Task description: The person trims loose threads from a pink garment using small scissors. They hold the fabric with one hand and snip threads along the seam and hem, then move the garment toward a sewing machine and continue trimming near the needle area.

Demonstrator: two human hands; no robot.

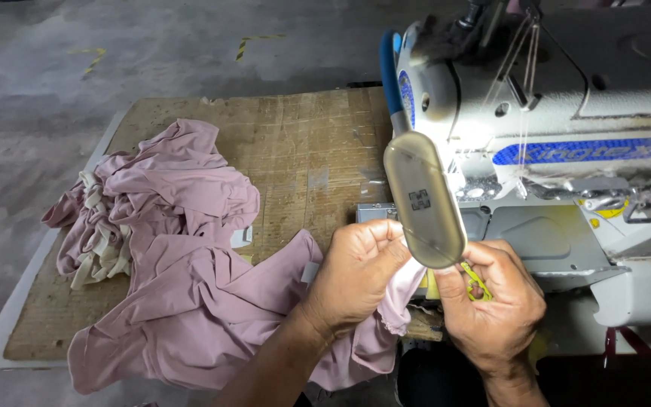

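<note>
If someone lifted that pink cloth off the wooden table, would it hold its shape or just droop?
The crumpled pink fabric would probably droop: it lies in soft folds and hangs limply over the worn wooden table edge. It looks thin and light. Pinched in the left hand, it bunches easily, so it likely slides rather than rolls.

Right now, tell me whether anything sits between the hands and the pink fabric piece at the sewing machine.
Nothing visible does. The left hand already pinches the soft pink fabric piece, and the right hand, holding small yellow-green thread snips, is right beside it.
</note>
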